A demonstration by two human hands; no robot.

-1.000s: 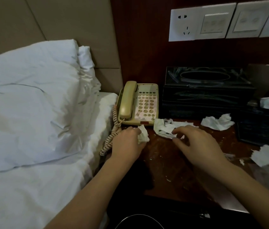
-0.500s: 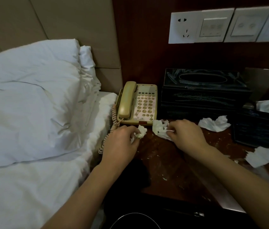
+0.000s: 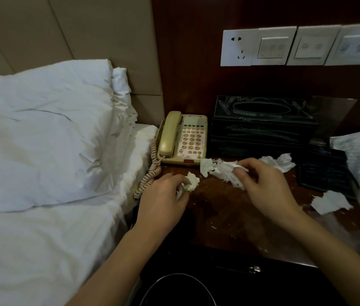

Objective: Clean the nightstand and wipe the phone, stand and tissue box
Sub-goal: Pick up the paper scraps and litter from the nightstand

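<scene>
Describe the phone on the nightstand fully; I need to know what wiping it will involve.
The phone is a beige corded desk set, plastic by its look, lying flat at the back left of the nightstand, close beside the black tissue box. Its handset rests in the cradle on the left; rows of round keys and a small red mark fill the right. A coiled cord hangs off the left edge. Neither hand touches it; a torn tissue lies at its front corner.

Beige phone point(image 3: 182, 139), black tissue box point(image 3: 263, 127), white tissue scraps point(image 3: 221, 171).
</scene>
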